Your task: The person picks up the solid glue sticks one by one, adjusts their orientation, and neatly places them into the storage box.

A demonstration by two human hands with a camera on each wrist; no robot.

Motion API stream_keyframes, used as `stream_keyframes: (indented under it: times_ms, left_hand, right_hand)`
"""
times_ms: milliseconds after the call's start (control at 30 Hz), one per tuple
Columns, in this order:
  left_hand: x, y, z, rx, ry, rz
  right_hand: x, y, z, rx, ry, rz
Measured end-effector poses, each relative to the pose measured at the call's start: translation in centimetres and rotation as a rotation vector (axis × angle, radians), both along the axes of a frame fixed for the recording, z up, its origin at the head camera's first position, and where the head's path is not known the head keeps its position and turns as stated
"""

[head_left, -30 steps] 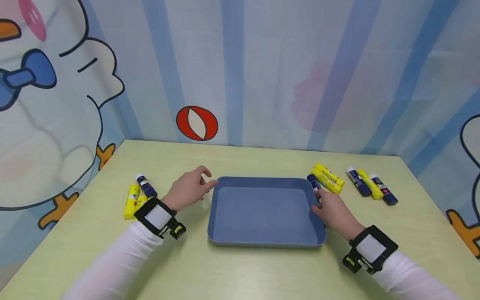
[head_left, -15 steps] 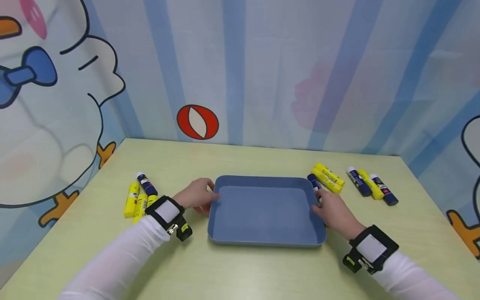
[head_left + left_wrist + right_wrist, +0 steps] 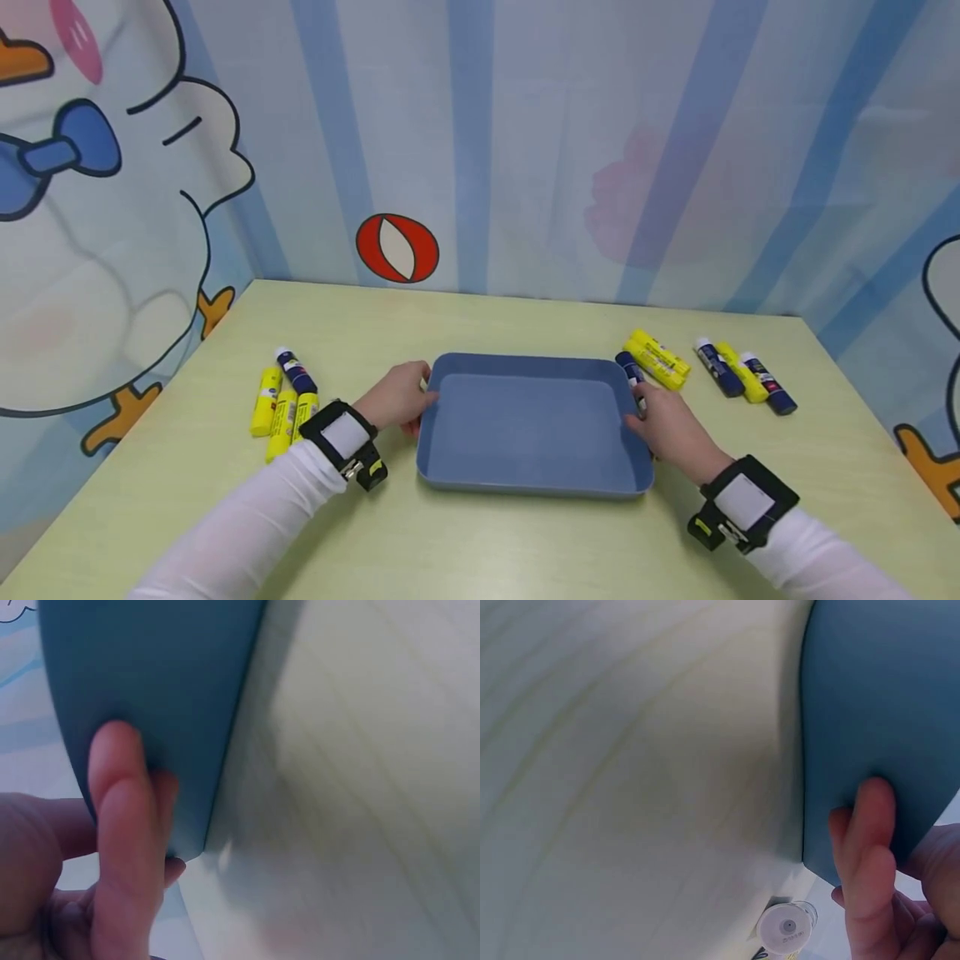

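A shallow blue-grey tray point(image 3: 532, 433) lies on the table between both hands. My left hand point(image 3: 396, 397) pinches its left wall, thumb over the rim inside. In the left wrist view the fingers point(image 3: 120, 772) press on the outer wall. My right hand point(image 3: 675, 425) grips the opposite wall in the same way, its fingers point(image 3: 874, 825) against the outside in the right wrist view. Just beyond the right hand lies a dark blue glue stick point(image 3: 628, 367), partly hidden by that hand. Yellow glue sticks point(image 3: 656, 358) lie beside it.
Left of the tray are yellow glue sticks point(image 3: 266, 402) and a dark blue one point(image 3: 296, 371), partly behind the left wrist strap. Farther right lie a blue glue stick point(image 3: 718, 367), a yellow one point(image 3: 741, 372) and another blue one point(image 3: 768, 384). A printed curtain point(image 3: 525, 150) hangs behind the table.
My left hand has moved right and down to the tray's left wall and taken hold of it. The right hand has kept its grip, and the tray has stayed in place.
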State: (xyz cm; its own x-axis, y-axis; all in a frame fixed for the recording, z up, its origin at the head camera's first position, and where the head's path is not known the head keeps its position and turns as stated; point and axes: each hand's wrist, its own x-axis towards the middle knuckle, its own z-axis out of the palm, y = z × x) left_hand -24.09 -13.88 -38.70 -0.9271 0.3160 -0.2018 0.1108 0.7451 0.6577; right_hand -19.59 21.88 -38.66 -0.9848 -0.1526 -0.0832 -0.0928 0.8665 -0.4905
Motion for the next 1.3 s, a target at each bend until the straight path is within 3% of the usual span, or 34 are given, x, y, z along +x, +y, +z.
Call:
stream_keyframes:
  times_ms: [367,567,700,833,1067,1300]
  left_hand:
    - [0.0,0.4,-0.2,-0.048,0.042,0.024]
    - [0.1,0.5,0.2,-0.055,0.039,0.023]
    - [0.2,0.6,0.2,-0.070,0.047,0.027]
    - [0.2,0.6,0.0,-0.075,0.046,0.036]
    - [0.3,0.6,-0.3,-0.070,0.046,0.041]
    - [0.3,0.6,-0.2,-0.062,0.066,0.043]
  right_hand:
    - [0.1,0.2,0.0,-0.030,-0.015,-0.010]
    - [-0.3,1.2,1.8,-0.113,-0.035,-0.041]
    - [-1.4,2.4,3.2,-0.068,0.045,-0.037]
    - [-2.8,3.3,3.5,-0.006,0.100,-0.035]
    - [-5.1,3.7,2.4,0.062,0.065,-0.062]
    - [-5.9,3.1,1.8,0.133,0.059,-0.043]
